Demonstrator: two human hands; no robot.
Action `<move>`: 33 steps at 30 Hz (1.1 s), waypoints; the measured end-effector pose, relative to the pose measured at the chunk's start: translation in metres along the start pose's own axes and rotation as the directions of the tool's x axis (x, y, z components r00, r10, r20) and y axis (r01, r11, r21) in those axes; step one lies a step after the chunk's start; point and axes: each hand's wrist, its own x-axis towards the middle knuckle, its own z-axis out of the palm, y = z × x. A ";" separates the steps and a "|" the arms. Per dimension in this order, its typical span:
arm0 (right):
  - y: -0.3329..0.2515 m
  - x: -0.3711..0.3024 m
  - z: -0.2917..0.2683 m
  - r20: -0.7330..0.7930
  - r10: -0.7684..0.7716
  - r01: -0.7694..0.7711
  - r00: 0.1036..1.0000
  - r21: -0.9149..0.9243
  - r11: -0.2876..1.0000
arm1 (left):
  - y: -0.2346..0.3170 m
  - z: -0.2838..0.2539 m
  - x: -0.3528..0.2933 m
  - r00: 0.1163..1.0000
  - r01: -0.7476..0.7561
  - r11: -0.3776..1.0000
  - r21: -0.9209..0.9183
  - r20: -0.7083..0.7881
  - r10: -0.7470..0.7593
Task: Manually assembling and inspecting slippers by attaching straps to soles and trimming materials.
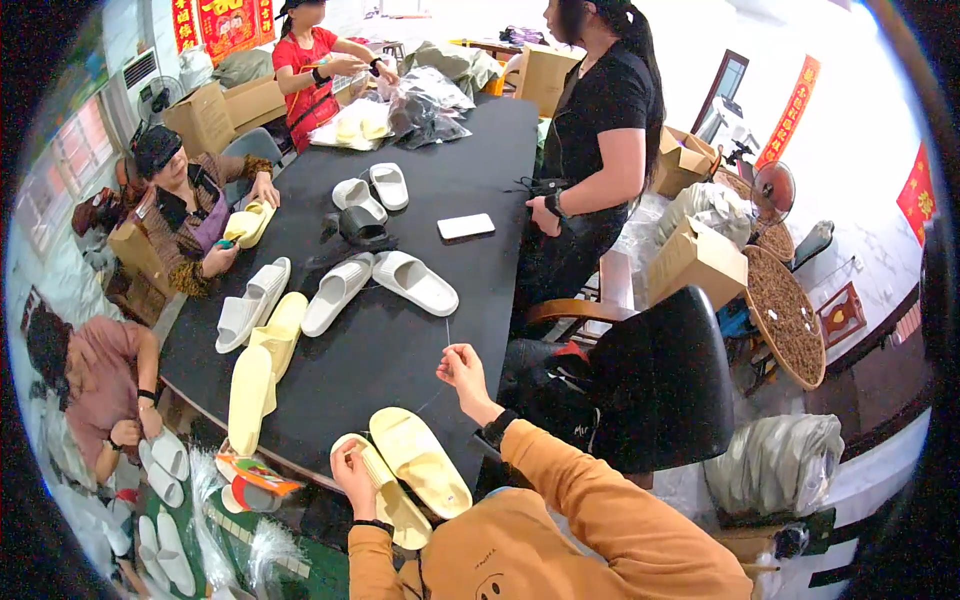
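Note:
My left hand (353, 478) is closed on the side of a pale yellow slide slipper (402, 515) at the near table edge. Beside it lies a second yellow slipper (425, 465), its toe end pointing away from me. My right hand (463, 378) is raised to the right with finger and thumb pinched on a thin clear thread (448, 330). A faint strand also runs down from that hand toward the yellow slippers. Just beyond are two pale grey slippers (415, 283) (338, 293).
Another yellow pair (252, 395) and a grey pair (253, 305) lie on the left of the black table (500, 200). Farther back are a black slipper (362, 228), white slippers (388, 187) and a white phone-like slab (466, 226). A black chair (665, 380) stands right. Several people work around the table.

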 end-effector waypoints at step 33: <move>-0.048 -0.084 0.033 0.546 -0.351 0.591 0.761 -0.360 0.722 | 0.064 -0.031 -0.098 0.959 -0.084 0.985 0.152 0.282 0.038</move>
